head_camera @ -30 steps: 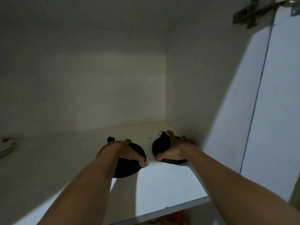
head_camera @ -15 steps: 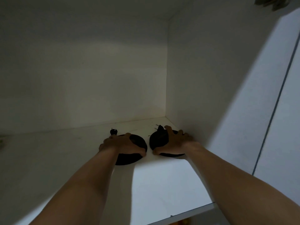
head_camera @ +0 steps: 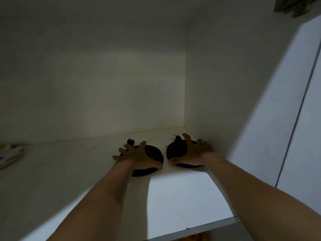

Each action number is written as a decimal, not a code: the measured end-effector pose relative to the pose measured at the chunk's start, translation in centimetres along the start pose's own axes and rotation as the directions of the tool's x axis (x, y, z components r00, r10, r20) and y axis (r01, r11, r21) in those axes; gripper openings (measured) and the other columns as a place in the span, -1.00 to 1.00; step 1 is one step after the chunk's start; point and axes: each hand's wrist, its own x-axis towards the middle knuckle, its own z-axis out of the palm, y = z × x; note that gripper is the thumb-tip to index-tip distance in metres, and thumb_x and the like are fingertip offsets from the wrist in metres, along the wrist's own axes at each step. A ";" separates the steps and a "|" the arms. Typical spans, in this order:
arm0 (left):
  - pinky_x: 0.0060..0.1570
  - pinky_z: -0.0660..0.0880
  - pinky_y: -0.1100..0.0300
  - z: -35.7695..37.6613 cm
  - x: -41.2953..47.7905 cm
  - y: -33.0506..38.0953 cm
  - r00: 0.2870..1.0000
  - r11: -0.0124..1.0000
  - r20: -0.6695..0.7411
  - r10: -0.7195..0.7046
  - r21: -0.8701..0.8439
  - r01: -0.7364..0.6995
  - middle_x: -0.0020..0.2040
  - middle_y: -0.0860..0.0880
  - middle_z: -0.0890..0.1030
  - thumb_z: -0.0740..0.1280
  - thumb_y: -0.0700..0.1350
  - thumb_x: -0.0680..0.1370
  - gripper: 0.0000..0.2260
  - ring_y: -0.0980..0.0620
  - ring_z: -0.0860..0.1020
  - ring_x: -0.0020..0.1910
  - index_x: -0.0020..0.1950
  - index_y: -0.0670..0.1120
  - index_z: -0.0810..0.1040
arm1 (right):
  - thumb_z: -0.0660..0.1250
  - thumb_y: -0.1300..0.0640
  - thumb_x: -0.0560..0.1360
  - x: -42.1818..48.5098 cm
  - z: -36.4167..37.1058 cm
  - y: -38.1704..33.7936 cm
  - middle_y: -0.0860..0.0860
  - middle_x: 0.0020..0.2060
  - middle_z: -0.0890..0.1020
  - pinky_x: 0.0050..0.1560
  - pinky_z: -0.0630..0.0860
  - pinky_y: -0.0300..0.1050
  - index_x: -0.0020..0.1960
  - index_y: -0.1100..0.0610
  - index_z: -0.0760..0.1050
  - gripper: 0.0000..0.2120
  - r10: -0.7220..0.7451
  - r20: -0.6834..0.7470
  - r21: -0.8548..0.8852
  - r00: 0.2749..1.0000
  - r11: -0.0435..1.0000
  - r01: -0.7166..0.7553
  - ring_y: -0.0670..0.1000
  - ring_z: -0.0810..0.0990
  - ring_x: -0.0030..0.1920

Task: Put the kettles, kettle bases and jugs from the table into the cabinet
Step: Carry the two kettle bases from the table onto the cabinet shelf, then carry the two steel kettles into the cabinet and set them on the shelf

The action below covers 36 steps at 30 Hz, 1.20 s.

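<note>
Two round black kettle bases lie side by side on the white cabinet shelf (head_camera: 173, 197), near its back right corner. My left hand (head_camera: 139, 155) lies flat over the left kettle base (head_camera: 153, 152), fingers spread apart and thumb at the near rim. My right hand (head_camera: 192, 152) covers the right kettle base (head_camera: 174, 150) the same way, fingers splayed, close to the side wall. A black plug (head_camera: 130, 141) pokes out behind the left base, and a second plug (head_camera: 177, 137) with metal pins behind the right one. Kettles and jugs are out of view.
The cabinet's right side wall (head_camera: 225, 84) stands just beside my right hand. A patterned plate (head_camera: 8, 153) sits at the shelf's far left edge. The open door (head_camera: 309, 119) and a hinge (head_camera: 286, 6) are at the right. The shelf's front edge runs along the bottom.
Both bases slid deeper toward the back corner and now rest on the shelf. My fingers have gone from curled on the rims to spread apart.
</note>
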 end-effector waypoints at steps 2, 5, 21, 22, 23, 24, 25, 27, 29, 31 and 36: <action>0.37 -0.03 -0.39 -0.3 -0.8 0.1 0.998 1.000 -0.054 -0.012 -0.018 0.011 0.57 -0.18 -0.13 0.37 0.44 0.21 0.05 -0.32 -0.11 0.52 0.54 0.24 -0.14 | 0.32 -0.59 0.16 -0.5 -0.4 0.0 0.25 0.57 -0.08 0.48 0.08 0.31 0.53 -0.25 -0.35 0.23 -0.025 -0.020 0.009 0.999 1.000 0.025 0.34 -0.08 0.55; 0.40 -0.03 -0.36 -1.2 -2.9 0.5 0.992 0.999 -0.123 -0.041 -0.035 0.037 0.58 -0.14 -0.04 0.35 0.40 0.31 -0.03 -0.26 -0.05 0.54 0.56 0.16 -0.07 | 0.33 -0.53 0.26 -2.2 -1.1 -0.1 0.18 0.59 -0.07 0.49 0.05 0.28 0.55 -0.21 -0.31 0.15 -0.065 -0.081 0.020 0.995 0.998 0.066 0.29 -0.08 0.56; 0.35 0.29 -0.16 -0.9 -31.9 -6.1 0.815 0.957 -0.503 -0.288 -0.150 0.246 0.41 -0.18 0.39 0.32 0.26 0.37 -0.25 -0.20 0.37 0.38 0.48 -0.02 0.30 | 0.21 -0.43 0.44 -23.7 2.1 -8.1 0.23 0.52 0.19 0.42 0.21 0.30 0.58 0.01 0.01 -0.10 -0.490 -0.126 0.070 0.863 0.863 0.500 0.32 0.15 0.50; 0.35 0.28 -0.18 -0.9 -33.9 -6.9 0.796 0.947 -0.514 -0.319 -0.147 0.284 0.41 -0.17 0.39 0.32 0.26 0.37 -0.26 -0.20 0.37 0.38 0.48 -0.02 0.30 | 0.21 -0.43 0.44 -25.2 2.4 -9.1 0.23 0.51 0.22 0.41 0.22 0.30 0.57 0.02 0.03 -0.12 -0.516 -0.125 0.087 0.847 0.845 0.528 0.31 0.18 0.49; 0.34 0.28 -0.23 -0.8 -36.0 -7.8 0.776 0.934 -0.523 -0.352 -0.142 0.328 0.40 -0.17 0.40 0.32 0.27 0.37 -0.27 -0.21 0.38 0.36 0.47 -0.01 0.31 | 0.22 -0.43 0.44 -26.9 2.8 -10.2 0.22 0.49 0.25 0.39 0.25 0.30 0.56 0.02 0.05 -0.12 -0.547 -0.125 0.102 0.828 0.823 0.559 0.30 0.21 0.48; 0.31 0.30 -0.26 -0.8 -38.1 -8.7 0.753 0.918 -0.532 -0.387 -0.145 0.370 0.38 -0.17 0.41 0.31 0.28 0.36 -0.28 -0.22 0.39 0.34 0.45 0.00 0.33 | 0.22 -0.43 0.43 -28.6 3.3 -11.3 0.22 0.47 0.28 0.38 0.27 0.29 0.55 0.02 0.06 -0.13 -0.580 -0.118 0.112 0.806 0.799 0.591 0.29 0.24 0.46; 0.30 0.29 -0.29 -0.7 -40.2 -9.7 0.726 0.900 -0.543 -0.422 -0.153 0.409 0.35 -0.18 0.42 0.30 0.29 0.36 -0.31 -0.23 0.40 0.32 0.42 0.00 0.35 | 0.23 -0.43 0.43 -30.3 3.8 -12.4 0.22 0.46 0.30 0.36 0.30 0.27 0.54 0.02 0.07 -0.13 -0.611 -0.107 0.121 0.784 0.775 0.620 0.28 0.27 0.45; 0.32 0.21 -0.35 0.2 -45.1 -12.1 0.669 0.854 -0.549 -0.500 -0.187 0.485 0.33 -0.17 0.42 0.30 0.30 0.37 -0.34 -0.24 0.40 0.32 0.38 -0.01 0.38 | 0.23 -0.44 0.41 -34.3 5.6 -14.9 0.21 0.44 0.32 0.33 0.33 0.26 0.52 0.03 0.11 -0.13 -0.676 -0.074 0.137 0.733 0.722 0.679 0.27 0.30 0.43; 0.32 0.19 -0.38 1.6 -48.5 -13.8 0.636 0.828 -0.553 -0.538 -0.206 0.521 0.34 -0.17 0.41 0.29 0.29 0.38 -0.34 -0.23 0.40 0.32 0.38 -0.02 0.37 | 0.23 -0.45 0.40 -37.1 7.6 -16.4 0.22 0.41 0.36 0.31 0.37 0.24 0.50 0.04 0.16 -0.14 -0.698 -0.088 0.157 0.711 0.695 0.702 0.28 0.34 0.40; 0.30 0.23 -0.35 3.5 -54.3 -16.8 0.566 0.764 -0.550 -0.614 -0.232 0.603 0.35 -0.18 0.40 0.30 0.26 0.39 -0.34 -0.23 0.39 0.32 0.40 -0.02 0.35 | 0.24 -0.43 0.41 -42.2 11.0 -18.9 0.23 0.40 0.36 0.31 0.38 0.24 0.50 0.03 0.16 -0.16 -0.769 -0.036 0.178 0.639 0.624 0.761 0.30 0.37 0.38; 0.25 0.33 -0.28 9.1 -68.3 -23.4 0.323 0.528 -0.487 -0.811 -0.373 0.763 0.34 -0.19 0.40 0.31 0.19 0.42 -0.40 -0.26 0.41 0.28 0.38 -0.07 0.35 | 0.27 -0.34 0.47 -55.4 19.5 -23.1 0.22 0.47 0.28 0.36 0.33 0.26 0.54 0.05 0.08 -0.18 -0.899 0.152 0.190 0.410 0.433 0.881 0.29 0.31 0.44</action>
